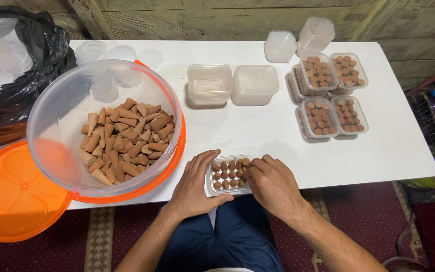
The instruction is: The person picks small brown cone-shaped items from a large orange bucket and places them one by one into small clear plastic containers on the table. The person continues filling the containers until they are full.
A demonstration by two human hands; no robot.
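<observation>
We see the left hand (193,184) lying flat, fingers together, against the left side of a small clear tray (229,174) of brown cones at the white table's (258,131) near edge; the right hand (270,182) curls over its right side, fingertips pinched among the cones. A large clear tub (51,106) of loose cones sits tilted just left; filled boxes (331,95) stand well apart at the far right.

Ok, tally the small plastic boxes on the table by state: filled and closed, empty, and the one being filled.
Filled, closed boxes: at least 4 seen from the top, with more stacked under them
Empty boxes: 2
Box being filled, between the left hand and right hand: 1
Total: at least 7
</observation>
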